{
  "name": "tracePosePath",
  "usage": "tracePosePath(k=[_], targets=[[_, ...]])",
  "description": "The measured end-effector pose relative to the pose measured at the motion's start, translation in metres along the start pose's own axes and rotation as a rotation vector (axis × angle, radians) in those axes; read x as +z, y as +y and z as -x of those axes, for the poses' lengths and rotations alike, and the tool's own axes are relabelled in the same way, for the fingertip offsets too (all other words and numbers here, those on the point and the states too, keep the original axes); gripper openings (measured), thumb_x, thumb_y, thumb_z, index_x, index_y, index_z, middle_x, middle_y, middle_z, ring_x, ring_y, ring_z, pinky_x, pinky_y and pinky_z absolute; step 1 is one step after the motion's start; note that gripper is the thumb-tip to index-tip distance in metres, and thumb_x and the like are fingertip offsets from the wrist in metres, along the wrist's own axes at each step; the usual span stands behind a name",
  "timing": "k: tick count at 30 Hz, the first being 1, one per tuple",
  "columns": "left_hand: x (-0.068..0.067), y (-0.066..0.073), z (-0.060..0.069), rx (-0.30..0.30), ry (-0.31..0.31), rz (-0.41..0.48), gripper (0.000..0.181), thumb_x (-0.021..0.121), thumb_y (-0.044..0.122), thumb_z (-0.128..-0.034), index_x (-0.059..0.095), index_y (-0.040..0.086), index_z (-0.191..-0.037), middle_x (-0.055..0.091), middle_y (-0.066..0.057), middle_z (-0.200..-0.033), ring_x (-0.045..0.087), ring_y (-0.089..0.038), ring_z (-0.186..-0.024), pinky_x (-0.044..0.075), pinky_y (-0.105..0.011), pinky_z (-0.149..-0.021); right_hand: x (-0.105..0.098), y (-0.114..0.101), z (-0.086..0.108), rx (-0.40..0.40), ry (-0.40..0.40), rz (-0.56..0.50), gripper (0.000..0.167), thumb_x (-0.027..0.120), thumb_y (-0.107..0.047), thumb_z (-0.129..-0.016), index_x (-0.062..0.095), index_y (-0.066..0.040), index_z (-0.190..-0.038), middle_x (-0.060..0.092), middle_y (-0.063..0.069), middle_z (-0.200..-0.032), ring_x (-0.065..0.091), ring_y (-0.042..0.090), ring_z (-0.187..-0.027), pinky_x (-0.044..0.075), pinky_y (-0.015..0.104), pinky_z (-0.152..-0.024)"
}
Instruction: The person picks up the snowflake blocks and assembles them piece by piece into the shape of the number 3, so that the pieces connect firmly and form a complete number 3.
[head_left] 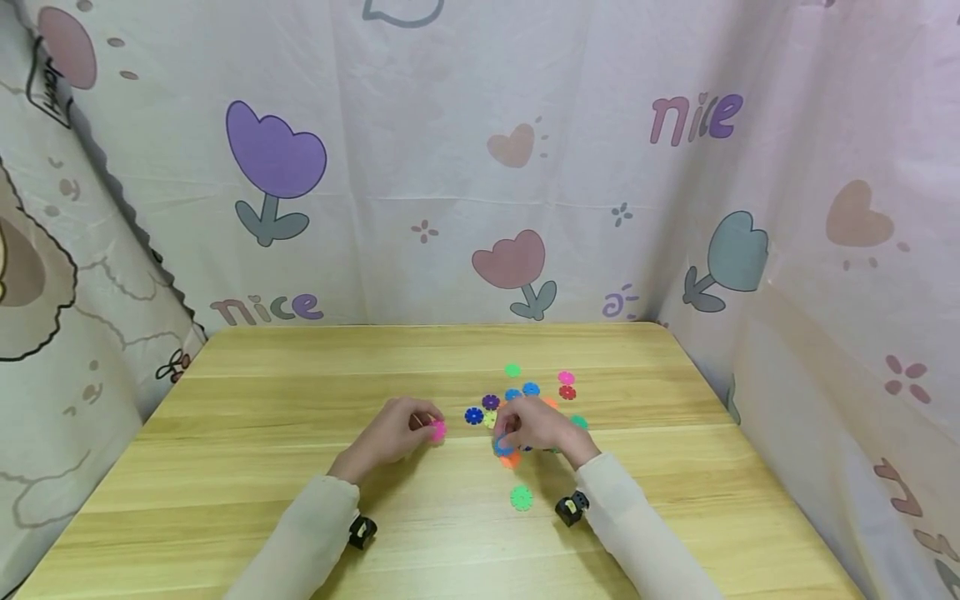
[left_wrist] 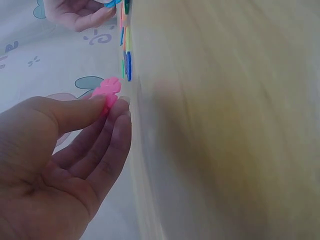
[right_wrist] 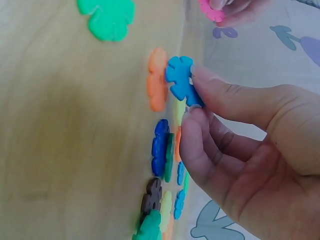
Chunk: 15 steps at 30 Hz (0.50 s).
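Note:
Between thumb and fingers, my left hand pinches a pink notched snowflake disc, held up just above the table. Over at the loose pile, my right hand pinches a blue snowflake disc by its edge. An orange disc lies close beside the blue one in the right wrist view. The two held discs are apart. To the left of my right hand lie a dark blue disc and a purple disc. My right hand hides part of the pile.
The wooden table meets a patterned cloth at the back and sides. A light green disc lies nearer the front, another green disc farther back. Pink and red discs lie at the pile's right.

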<state>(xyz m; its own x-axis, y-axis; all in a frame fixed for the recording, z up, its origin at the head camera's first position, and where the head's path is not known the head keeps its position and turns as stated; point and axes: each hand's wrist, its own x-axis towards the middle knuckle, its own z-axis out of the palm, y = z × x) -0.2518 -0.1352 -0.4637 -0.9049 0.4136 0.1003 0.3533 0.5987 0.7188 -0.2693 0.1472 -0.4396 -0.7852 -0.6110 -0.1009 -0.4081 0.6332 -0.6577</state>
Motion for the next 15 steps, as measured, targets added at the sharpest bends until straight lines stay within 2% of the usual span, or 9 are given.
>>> tracePosePath(k=[7,15], targets=[[0.001,0.004,0.001,0.006,0.023,0.019,0.014,0.072,0.007,-0.0941,0.076,0.006,-0.108,0.074,-0.003,-0.090,0.063,-0.010,-0.077,0.054,-0.021,-0.071,-0.002,0.002,0.000,-0.023,0.056,-0.046,0.006,0.075,-0.007,-0.094,0.075,-0.010,-0.089,0.067,0.004,-0.081,0.063,0.014,-0.067,0.053,0.023,-0.061],[0.002,0.011,0.001,-0.017,0.037,0.043,0.013,0.073,0.007,-0.0940,0.077,0.010,-0.106,0.075,-0.004,-0.094,0.066,-0.010,-0.080,0.057,-0.022,-0.075,0.002,0.000,-0.002,-0.036,0.114,-0.040,0.006,0.072,-0.004,-0.095,0.075,-0.008,-0.096,0.064,0.003,-0.081,0.063,0.012,-0.065,0.054,0.022,-0.059]])
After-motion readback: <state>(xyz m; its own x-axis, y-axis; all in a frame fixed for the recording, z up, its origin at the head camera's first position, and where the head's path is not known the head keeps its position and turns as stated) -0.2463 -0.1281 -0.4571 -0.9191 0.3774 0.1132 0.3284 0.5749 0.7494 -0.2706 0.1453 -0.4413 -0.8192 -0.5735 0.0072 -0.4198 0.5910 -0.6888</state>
